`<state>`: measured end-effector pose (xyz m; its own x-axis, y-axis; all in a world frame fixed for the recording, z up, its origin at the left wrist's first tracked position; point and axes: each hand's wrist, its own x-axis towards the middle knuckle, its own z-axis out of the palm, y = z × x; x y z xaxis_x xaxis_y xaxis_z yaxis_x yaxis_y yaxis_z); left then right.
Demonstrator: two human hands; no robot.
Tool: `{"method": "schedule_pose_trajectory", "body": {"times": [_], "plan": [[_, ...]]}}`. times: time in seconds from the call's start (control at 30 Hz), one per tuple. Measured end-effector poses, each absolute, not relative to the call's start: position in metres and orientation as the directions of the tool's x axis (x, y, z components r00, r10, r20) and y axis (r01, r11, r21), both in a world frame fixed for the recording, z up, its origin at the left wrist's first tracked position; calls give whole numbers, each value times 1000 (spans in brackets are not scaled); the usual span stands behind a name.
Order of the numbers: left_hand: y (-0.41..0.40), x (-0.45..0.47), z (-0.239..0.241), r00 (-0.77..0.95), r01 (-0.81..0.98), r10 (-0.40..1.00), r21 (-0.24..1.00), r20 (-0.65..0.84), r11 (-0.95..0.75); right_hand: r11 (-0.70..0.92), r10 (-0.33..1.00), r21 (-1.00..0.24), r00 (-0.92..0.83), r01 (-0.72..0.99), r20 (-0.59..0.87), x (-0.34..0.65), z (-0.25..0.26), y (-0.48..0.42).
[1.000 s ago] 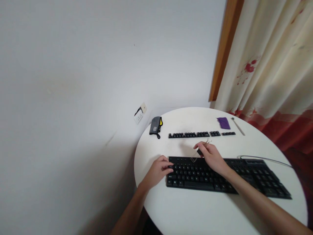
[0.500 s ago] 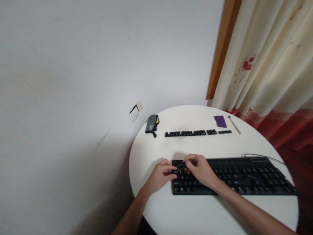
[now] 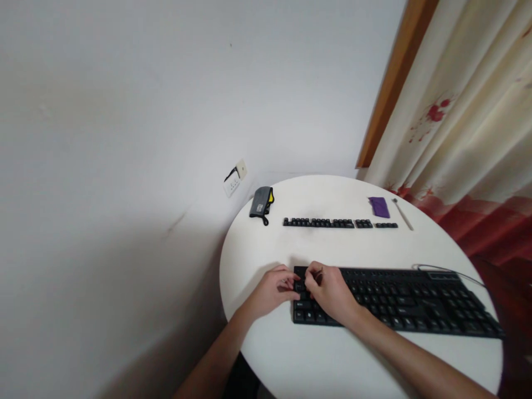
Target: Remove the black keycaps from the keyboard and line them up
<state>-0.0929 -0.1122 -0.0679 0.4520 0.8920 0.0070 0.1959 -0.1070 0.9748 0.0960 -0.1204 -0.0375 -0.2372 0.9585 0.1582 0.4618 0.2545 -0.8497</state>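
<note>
A black keyboard lies flat on the round white table. My left hand is at its left edge, thumb and fingers apart, fingertips touching or close to the leftmost keys. Over the left keys, my right hand is closed in a pinch on a thin wire keycap puller, now mostly hidden by the fingers. The upper row of the keyboard appears bare of caps. Behind it, black keycaps stand in a row with small gaps.
At the back left lies a grey pouch with a yellow patch. A purple cloth and a slim brush lie at the back right. The keyboard cable curves off the right side. A wall socket is beside the table.
My right hand has moved slightly left and turned, bringing the keycap puller down at the left keys. My left thumb and fingers have spread apart a little. The view has shifted slightly.
</note>
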Motion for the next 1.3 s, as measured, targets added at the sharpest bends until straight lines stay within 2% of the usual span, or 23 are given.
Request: {"method": "schedule_pose_trajectory", "body": {"times": [0.1,0.3,0.4,0.47,0.53,0.7,0.83,0.9,0.97,1.13,1.3], "plan": [[-113,-92,-67,438,235,899,962,22,-139,300,946,-772,-277,560,167,86,-33,-119],[-112,-90,-70,412,287,905,929,102,-235,347,932,-459,-354,818,73,63,-24,-120],[-112,-89,-71,415,289,901,921,126,-262,357,927,-423,-370,833,53,62,-20,-119],[-113,-90,-69,424,291,898,922,116,-257,364,923,-473,-379,802,67,69,-19,-116],[-114,-90,-67,437,295,894,924,97,-244,362,918,-574,-387,735,82,78,-20,-114],[-115,-91,-63,447,296,893,934,48,-199,297,913,-830,-395,473,102,96,-30,-114],[-115,-92,-66,433,277,900,943,50,-186,121,929,-959,-371,254,19,101,-48,-113],[-115,-92,-67,424,267,904,947,53,-180,29,929,-988,-369,153,-30,103,-56,-111],[-115,-93,-67,417,251,907,952,56,-174,6,932,-997,-363,83,-25,105,-60,-111],[-115,-91,-61,412,203,903,953,125,-224,60,941,-998,-332,-10,60,109,-54,-116],[-110,-84,-40,453,339,857,841,246,-421,137,950,-990,-277,-41,143,112,-44,-118]]}}
